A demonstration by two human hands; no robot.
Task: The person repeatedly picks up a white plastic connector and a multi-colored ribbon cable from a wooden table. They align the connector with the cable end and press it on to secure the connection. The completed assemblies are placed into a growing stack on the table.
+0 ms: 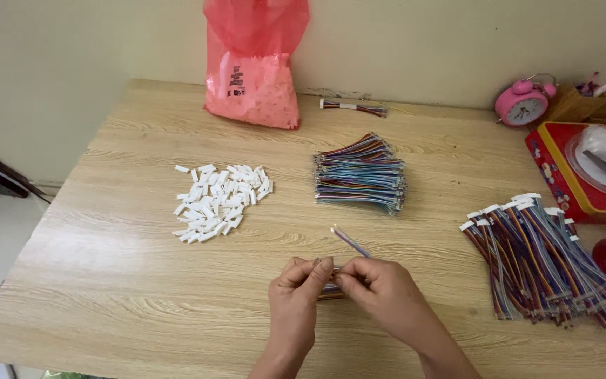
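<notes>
Left hand [296, 295], right hand [380, 288] — pinching wire strip [350, 242]

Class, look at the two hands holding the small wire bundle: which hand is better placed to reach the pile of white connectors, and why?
Probably the left hand: the white connectors lie on its side of the table, up-left of it. The right hand would have to cross over. Both hands grip the wire bundle.

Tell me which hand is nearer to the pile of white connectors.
Left. The left hand lies below and to the right of the pile of white connectors, apart from it. The right hand is farther right, beyond the left hand.
</notes>
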